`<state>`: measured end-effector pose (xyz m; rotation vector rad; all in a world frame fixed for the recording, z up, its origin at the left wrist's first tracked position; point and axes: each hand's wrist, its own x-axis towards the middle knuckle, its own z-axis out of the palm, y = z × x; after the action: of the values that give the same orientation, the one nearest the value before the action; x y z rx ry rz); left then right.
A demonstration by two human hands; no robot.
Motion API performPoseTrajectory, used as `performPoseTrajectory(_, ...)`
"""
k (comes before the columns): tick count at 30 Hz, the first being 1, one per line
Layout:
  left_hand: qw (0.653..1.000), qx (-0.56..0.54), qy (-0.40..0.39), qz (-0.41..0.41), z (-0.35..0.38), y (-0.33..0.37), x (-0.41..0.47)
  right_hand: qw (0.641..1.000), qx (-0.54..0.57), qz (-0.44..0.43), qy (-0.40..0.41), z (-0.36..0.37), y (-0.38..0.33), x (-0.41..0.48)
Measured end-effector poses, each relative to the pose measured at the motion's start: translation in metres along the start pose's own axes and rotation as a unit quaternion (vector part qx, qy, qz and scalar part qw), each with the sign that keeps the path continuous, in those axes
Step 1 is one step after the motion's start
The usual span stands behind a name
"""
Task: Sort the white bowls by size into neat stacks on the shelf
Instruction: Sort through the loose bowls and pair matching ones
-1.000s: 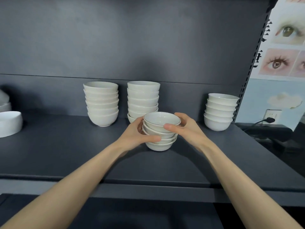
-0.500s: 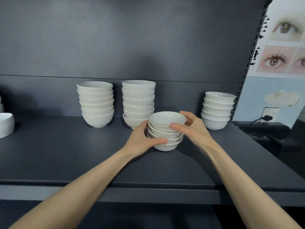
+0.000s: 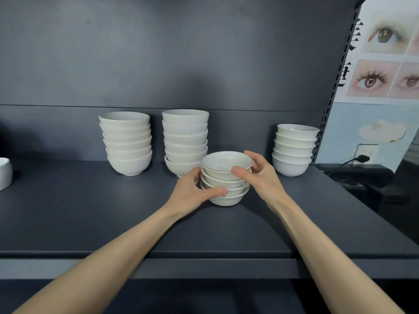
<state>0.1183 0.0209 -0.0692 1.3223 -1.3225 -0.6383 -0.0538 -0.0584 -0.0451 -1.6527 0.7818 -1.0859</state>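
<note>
Bowls: a small stack [image 3: 225, 177] of shallow white bowls, each with a thin dark line at the rim, seems to stand on the shelf [image 3: 90, 211], just in front of the middle stack [image 3: 184, 139] and a little to its right.
Left hand [image 3: 192, 191]: curled around the lower bowls, with the thumb lying across the front.
Right hand [image 3: 260, 175]: curled around the upper bowls, with the thumb at the top rim and the fingers behind.
Other stacks: the left stack [image 3: 127, 143] and the middle stack hold deeper bowls at the back. The right stack [image 3: 294, 150] stands apart, near the shelf post.
Weight: probably ceramic, so several together should feel rather heavy for their size.
Surface: it looks glazed and smooth, so I think it is slippery under bare fingers.
Stiffness: hard and fragile; a knock against the neighbour stack could chip a rim.
Where to hold: I would support the lowest bowl from both sides and keep one hand high to steady the top.
Risk: the nested bowls sit slightly uneven, so the upper ones may slide if the stack tilts.
</note>
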Motion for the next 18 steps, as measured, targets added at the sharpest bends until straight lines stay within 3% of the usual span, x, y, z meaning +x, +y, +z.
performPoseTrajectory(13, 0.999, -0.027, -0.017, -0.004, -0.002, -0.002, 0.003, 1.0, -0.004, 0.006, -0.008, -0.003, 0.003, 0.004)
performPoseTrajectory(18, 0.998, -0.038, -0.041, -0.003, -0.005, -0.001, 0.002, 0.996, -0.071, 0.014, -0.058, -0.011, -0.009, 0.008)
